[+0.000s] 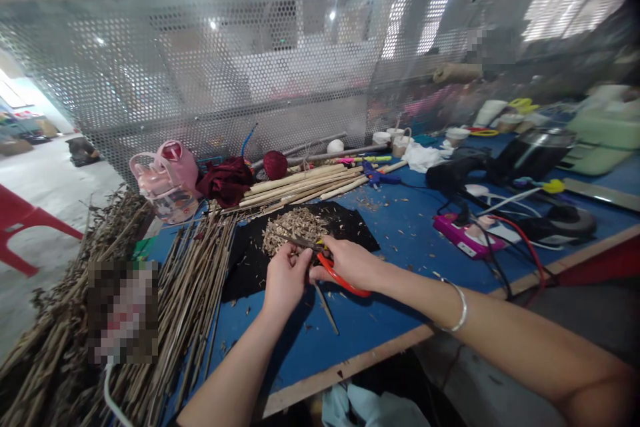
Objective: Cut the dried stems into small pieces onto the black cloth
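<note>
Scissors with red-orange handles (345, 280) are held in my right hand (350, 263), their blades pointing left over a pile of short cut stem pieces (293, 227). My left hand (287, 277) is closed right beside the blades, thumb and fingers pinched on a thin dry stem (327, 310) that sticks out below toward the table edge. The pile lies on a black cloth (245, 260) spread on the blue table (405, 307). Exactly where the blades meet the stem is hidden by my fingers.
Long dry stalks (185, 293) lie at the left. Behind the cloth are pale peeled sticks (305, 183), a pink bottle (173, 190), dark red yarn (275, 165) and a blue glue gun (377, 175). A purple power strip (467, 237) with cables sits at the right.
</note>
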`<control>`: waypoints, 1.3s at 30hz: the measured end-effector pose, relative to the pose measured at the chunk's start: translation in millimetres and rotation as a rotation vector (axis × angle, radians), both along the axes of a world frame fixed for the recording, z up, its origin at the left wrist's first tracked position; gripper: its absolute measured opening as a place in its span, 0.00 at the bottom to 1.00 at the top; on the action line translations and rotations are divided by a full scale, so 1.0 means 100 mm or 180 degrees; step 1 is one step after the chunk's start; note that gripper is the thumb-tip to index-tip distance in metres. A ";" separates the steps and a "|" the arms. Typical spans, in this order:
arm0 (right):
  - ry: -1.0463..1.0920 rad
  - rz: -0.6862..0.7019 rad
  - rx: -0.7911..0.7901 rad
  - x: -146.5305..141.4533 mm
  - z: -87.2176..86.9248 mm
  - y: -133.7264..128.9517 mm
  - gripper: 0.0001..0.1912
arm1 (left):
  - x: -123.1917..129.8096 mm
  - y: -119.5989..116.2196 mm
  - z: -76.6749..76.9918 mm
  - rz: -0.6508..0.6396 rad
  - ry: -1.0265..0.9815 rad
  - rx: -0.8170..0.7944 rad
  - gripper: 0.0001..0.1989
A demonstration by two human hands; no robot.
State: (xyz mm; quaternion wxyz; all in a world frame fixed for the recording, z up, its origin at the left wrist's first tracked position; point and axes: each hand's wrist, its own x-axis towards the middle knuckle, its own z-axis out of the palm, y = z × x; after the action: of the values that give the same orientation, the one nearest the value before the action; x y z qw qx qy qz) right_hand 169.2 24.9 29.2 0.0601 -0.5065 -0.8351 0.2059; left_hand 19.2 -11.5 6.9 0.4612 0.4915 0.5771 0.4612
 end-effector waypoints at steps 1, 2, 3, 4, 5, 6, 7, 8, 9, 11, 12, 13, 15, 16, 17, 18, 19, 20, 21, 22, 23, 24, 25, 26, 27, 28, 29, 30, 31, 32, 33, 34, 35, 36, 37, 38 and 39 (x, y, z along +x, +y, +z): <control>-0.0026 -0.0002 -0.0004 0.00 -0.01 0.00 0.31 | 0.00 0.00 0.00 0.0002 0.0010 -0.0013 0.13; -0.0045 -0.0009 -0.0001 0.00 -0.02 0.00 0.31 | 0.00 0.00 0.00 0.0012 0.0037 -0.0024 0.13; -0.0065 -0.0016 -0.0006 -0.01 -0.02 0.01 0.32 | -0.01 0.01 0.00 0.0030 0.0072 -0.0031 0.13; -0.0091 -0.0032 -0.0017 -0.01 -0.03 0.01 0.32 | -0.01 0.01 0.00 0.0048 0.0109 -0.0034 0.13; -0.0118 -0.0050 -0.0033 -0.01 -0.03 0.02 0.32 | -0.02 0.01 -0.01 0.0065 0.0147 -0.0040 0.13; -0.0147 -0.0067 -0.0051 -0.01 -0.03 0.02 0.33 | -0.02 0.01 -0.01 0.0081 0.0179 -0.0051 0.13; -0.0171 -0.0081 -0.0067 -0.02 -0.03 0.02 0.33 | -0.02 0.02 -0.02 0.0086 0.0203 -0.0070 0.13; -0.0188 -0.0093 -0.0075 -0.02 -0.03 0.03 0.33 | -0.02 0.02 -0.02 0.0082 0.0214 -0.0092 0.12; -0.0200 -0.0103 -0.0075 -0.02 -0.02 0.03 0.34 | -0.03 0.02 -0.03 0.0070 0.0218 -0.0114 0.12; -0.0210 -0.0109 -0.0074 -0.02 -0.03 0.03 0.34 | -0.02 0.02 -0.03 0.0054 0.0213 -0.0138 0.12; -0.0212 -0.0112 -0.0078 -0.02 -0.03 0.03 0.34 | -0.02 0.02 -0.02 0.0050 0.0213 -0.0137 0.12; -0.0214 -0.0116 -0.0085 -0.02 -0.03 0.03 0.34 | -0.02 0.02 -0.02 0.0048 0.0211 -0.0131 0.12; -0.0212 -0.0117 -0.0101 -0.02 -0.03 0.03 0.33 | -0.02 0.02 -0.01 0.0044 0.0197 -0.0120 0.13; -0.0210 -0.0115 -0.0101 -0.02 -0.03 0.03 0.33 | -0.02 0.02 -0.01 0.0041 0.0189 -0.0121 0.13; -0.0207 -0.0110 -0.0093 -0.02 -0.03 0.03 0.34 | -0.02 0.02 -0.01 0.0036 0.0183 -0.0124 0.13; -0.0206 -0.0100 -0.0083 -0.02 -0.03 0.03 0.34 | -0.02 0.02 -0.01 0.0030 0.0179 -0.0127 0.13; -0.0209 -0.0089 -0.0073 -0.02 -0.03 0.03 0.34 | -0.02 0.02 -0.01 0.0027 0.0182 -0.0125 0.13; -0.0216 -0.0084 -0.0060 -0.02 -0.03 0.02 0.34 | -0.02 0.02 -0.01 0.0027 0.0190 -0.0120 0.13; -0.0227 -0.0081 -0.0054 -0.02 -0.02 0.02 0.34 | -0.02 0.02 -0.01 0.0031 0.0198 -0.0113 0.12; -0.0237 -0.0083 -0.0054 -0.02 -0.02 0.02 0.34 | -0.02 0.02 -0.01 0.0034 0.0205 -0.0106 0.12; -0.0244 -0.0088 -0.0060 -0.02 -0.02 0.02 0.34 | -0.02 0.02 -0.01 0.0039 0.0209 -0.0098 0.13; -0.0247 -0.0094 -0.0068 -0.02 -0.02 0.02 0.34 | -0.02 0.02 -0.01 0.0045 0.0211 -0.0094 0.13; -0.0244 -0.0099 -0.0077 -0.02 -0.02 0.02 0.34 | -0.02 0.02 -0.01 0.0047 0.0212 -0.0092 0.13; -0.0238 -0.0109 -0.0087 -0.02 -0.02 0.02 0.34 | -0.02 0.02 -0.01 0.0046 0.0210 -0.0092 0.13; -0.0230 -0.0113 -0.0100 -0.02 -0.02 0.03 0.34 | -0.02 0.02 0.00 0.0045 0.0208 -0.0091 0.13; -0.0218 -0.0120 -0.0100 -0.02 -0.03 0.03 0.34 | -0.01 0.02 0.00 0.0045 0.0212 -0.0092 0.13; -0.0200 -0.0123 -0.0096 -0.01 -0.03 0.03 0.34 | -0.01 0.02 0.00 0.0045 0.0221 -0.0097 0.13; -0.0179 -0.0125 -0.0090 -0.01 -0.04 0.03 0.34 | -0.01 0.01 0.00 0.0045 0.0230 -0.0102 0.13; -0.0157 -0.0123 -0.0086 -0.01 -0.04 0.03 0.33 | -0.01 0.01 0.00 0.0047 0.0234 -0.0110 0.12; -0.0141 -0.0118 -0.0091 -0.01 -0.04 0.03 0.33 | -0.01 0.01 0.00 0.0051 0.0237 -0.0120 0.12; -0.0130 -0.0113 -0.0104 -0.01 -0.04 0.03 0.33 | -0.01 0.02 0.00 0.0054 0.0237 -0.0127 0.13; -0.0124 -0.0117 -0.0122 -0.01 -0.04 0.03 0.33 | -0.01 0.02 -0.01 0.0059 0.0233 -0.0130 0.13; -0.0120 -0.0123 -0.0146 -0.01 -0.04 0.03 0.33 | -0.01 0.02 -0.02 0.0061 0.0230 -0.0130 0.13; -0.0114 -0.0135 -0.0163 -0.01 -0.04 0.03 0.33 | -0.02 0.02 -0.03 0.0063 0.0229 -0.0128 0.13; -0.0102 -0.0148 -0.0179 -0.01 -0.04 0.03 0.33 | -0.02 0.02 -0.04 0.0060 0.0226 -0.0126 0.13; -0.0078 -0.0155 -0.0190 -0.01 -0.04 0.03 0.32 | -0.02 0.02 -0.04 0.0059 0.0214 -0.0127 0.13; -0.0054 -0.0162 -0.0199 -0.01 -0.04 0.03 0.32 | -0.02 0.02 -0.05 0.0059 0.0200 -0.0131 0.13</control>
State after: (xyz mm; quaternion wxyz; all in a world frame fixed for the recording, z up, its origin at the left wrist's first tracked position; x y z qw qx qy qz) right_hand 168.3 28.2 25.3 0.0423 -0.5309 -0.8156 0.2260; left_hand 17.2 -9.1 2.2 0.4485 0.4908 0.6053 0.4378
